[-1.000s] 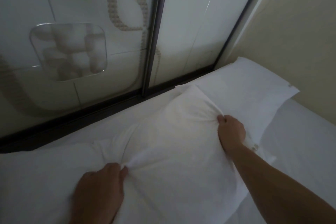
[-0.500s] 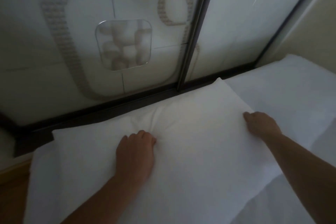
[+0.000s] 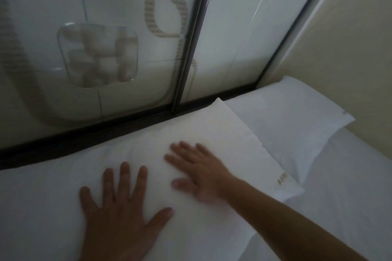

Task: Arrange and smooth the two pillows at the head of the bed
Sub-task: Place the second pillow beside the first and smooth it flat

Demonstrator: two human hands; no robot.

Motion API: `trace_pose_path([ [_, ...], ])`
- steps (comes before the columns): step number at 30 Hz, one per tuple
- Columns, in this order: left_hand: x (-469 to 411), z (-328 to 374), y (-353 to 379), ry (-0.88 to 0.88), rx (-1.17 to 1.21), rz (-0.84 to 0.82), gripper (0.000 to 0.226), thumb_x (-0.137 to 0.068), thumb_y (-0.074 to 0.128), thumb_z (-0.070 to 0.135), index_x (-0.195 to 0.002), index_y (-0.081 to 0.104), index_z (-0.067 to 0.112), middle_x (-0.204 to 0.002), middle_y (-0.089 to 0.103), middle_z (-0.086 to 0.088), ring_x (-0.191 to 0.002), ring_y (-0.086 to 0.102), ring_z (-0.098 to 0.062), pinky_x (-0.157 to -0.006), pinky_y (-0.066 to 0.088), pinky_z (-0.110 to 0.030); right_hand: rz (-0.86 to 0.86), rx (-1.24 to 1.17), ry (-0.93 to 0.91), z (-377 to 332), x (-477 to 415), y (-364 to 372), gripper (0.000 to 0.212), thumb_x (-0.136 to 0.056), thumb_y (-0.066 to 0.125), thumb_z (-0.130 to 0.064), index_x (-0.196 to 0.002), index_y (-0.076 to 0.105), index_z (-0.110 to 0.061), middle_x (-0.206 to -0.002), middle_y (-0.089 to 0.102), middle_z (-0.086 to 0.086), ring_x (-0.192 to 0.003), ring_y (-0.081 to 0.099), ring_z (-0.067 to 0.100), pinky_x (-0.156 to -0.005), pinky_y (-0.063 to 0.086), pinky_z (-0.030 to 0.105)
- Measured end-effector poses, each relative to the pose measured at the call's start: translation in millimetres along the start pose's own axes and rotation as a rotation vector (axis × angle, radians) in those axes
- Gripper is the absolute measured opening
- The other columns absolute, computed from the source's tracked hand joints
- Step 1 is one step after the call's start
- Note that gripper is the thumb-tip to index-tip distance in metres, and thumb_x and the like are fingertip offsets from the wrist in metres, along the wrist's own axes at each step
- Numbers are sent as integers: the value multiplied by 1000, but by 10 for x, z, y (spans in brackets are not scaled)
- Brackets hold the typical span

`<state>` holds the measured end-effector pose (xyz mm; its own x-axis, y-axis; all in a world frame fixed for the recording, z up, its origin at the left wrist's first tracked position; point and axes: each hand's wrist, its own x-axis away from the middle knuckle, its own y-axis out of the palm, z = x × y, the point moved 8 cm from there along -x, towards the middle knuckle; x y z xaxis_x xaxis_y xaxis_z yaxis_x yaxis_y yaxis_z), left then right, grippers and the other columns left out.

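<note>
A white pillow point(image 3: 214, 133) lies flat at the head of the bed, along the dark frame of the glass panels. My left hand point(image 3: 123, 212) rests palm down on its near left part with fingers spread. My right hand point(image 3: 199, 171) lies flat on the pillow's middle, fingers apart and slightly blurred. A second white pillow point(image 3: 292, 116) lies to the right in the corner, its left edge tucked under the first pillow's right end. Neither hand holds anything.
Frosted glass panels point(image 3: 106, 48) with a dark frame point(image 3: 186, 65) stand right behind the pillows. A beige wall point(image 3: 350, 48) bounds the bed on the right. White sheet point(image 3: 350, 186) spreads to the lower right.
Both hands let go of the bunched pillow fabric and now lie flat and spread on it. The right hand moved left toward the pillow's middle. The pillow lies smoother.
</note>
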<state>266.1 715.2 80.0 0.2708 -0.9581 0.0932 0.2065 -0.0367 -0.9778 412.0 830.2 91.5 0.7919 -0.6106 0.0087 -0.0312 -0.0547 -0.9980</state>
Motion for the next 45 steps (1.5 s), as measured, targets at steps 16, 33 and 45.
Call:
trace_pose_path([
  [16, 288, -315, 130, -24, -97, -14, 101, -61, -9, 90, -145, -17, 34, -158, -18, -5, -142, -23, -30, -103, -22, -66, -71, -56, 885, 1291, 556, -99, 64, -92, 17, -61, -149, 10, -31, -161, 8, 1, -145, 9, 26, -113, 15, 57],
  [33, 1217, -1407, -44, -779, 727, 95, 85, -86, 41, 66, -145, 10, 15, -144, 29, -21, -121, 42, -41, -101, 40, -53, -86, -86, 405, -113, 144, -69, 62, -96, 20, -57, -150, 10, -28, -161, 7, 0, -146, 5, 20, -116, 9, 48],
  [45, 1314, -1315, -318, -625, 150, 224, 74, -88, 24, 66, -143, 18, 18, -139, 37, -20, -116, 48, -39, -98, 39, -51, -35, -75, 397, -166, 138, -136, 64, -95, 18, -59, -150, 12, -28, -161, 9, 0, -146, 6, 20, -116, 9, 49],
])
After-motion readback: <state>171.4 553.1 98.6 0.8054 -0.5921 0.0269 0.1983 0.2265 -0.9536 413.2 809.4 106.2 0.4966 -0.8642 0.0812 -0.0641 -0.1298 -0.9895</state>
